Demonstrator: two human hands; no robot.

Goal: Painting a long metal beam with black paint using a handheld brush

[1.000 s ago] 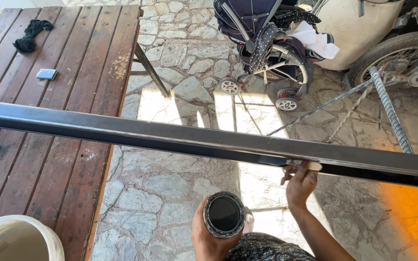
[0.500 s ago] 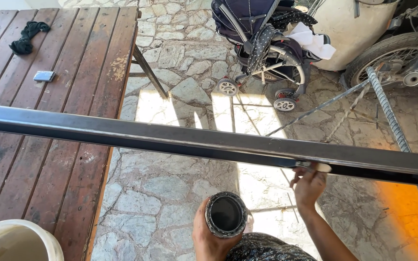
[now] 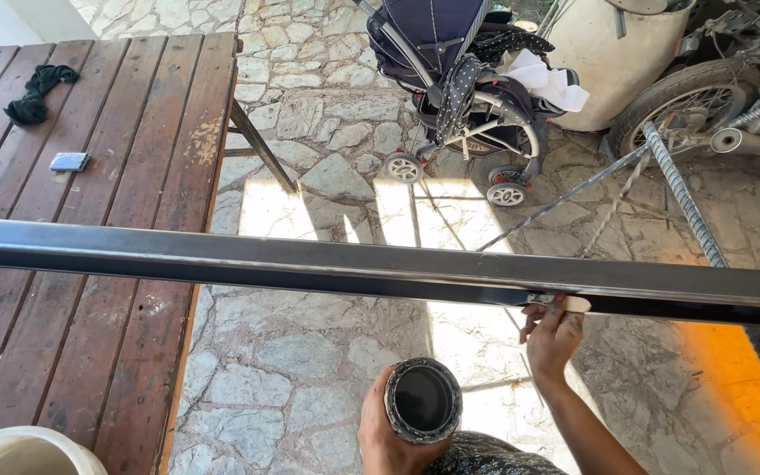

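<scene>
Paint work on the long dark metal bar (image 3: 310, 264) looks well under way. The bar runs across the whole view from left to right, its left part resting on the wooden table (image 3: 90, 290) and its right part hanging over the stone paving (image 3: 310, 369). The right hand (image 3: 554, 334) is clenched around a small pale brush or pad (image 3: 573, 303) and presses it to the near edge of the bar, right of the middle. The left hand (image 3: 389, 435) grasps a round tin of black paint (image 3: 422, 400), held upright, near and below the bar.

Left of the brush the bar's face shows dark and glossy, so by my reading that stretch is coated; the length to the right of the hand still seems left to do, though the difference is hard to see. A white bucket (image 3: 19, 453) stands at the near left corner. On the far paving are a pram (image 3: 459, 79) and a motorbike wheel (image 3: 679, 97).
</scene>
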